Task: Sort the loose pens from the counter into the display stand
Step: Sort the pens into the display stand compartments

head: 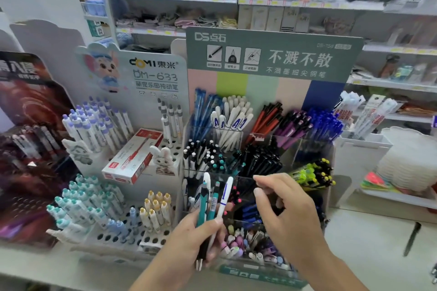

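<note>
Several loose pens (211, 205) stand bunched in the left hand (189, 241), whose fingers and thumb curl round their lower halves. Their long axes run nearly upright, leaning slightly to the right, with the capped or clicker ends up and the tips pointing down toward the pale bench (369, 250). Among them are a teal-barrelled pen (201, 208), a second teal pen with a barcode label (214, 203), and a white pen with blue lettering (224, 198) on the right of the bunch.

The right hand (286, 215) hovers just beside the bunch, to its right, fingers bent loosely and thumb apart from them, holding nothing. Its fingertips reach over the clear compartments of the tiered display stand with the grey-green header card (272, 54), which rises directly behind both hands and is packed with blue, white, red, purple and black pens standing tilted in their sections.

Left of the left hand sits a white perforated pen rack (123, 231) carrying a red-and-white pen box (134, 156). Far right of the right hand, a single dark pen (412, 238) lies on the bench, its long axis running roughly toward and away from the person.
</note>
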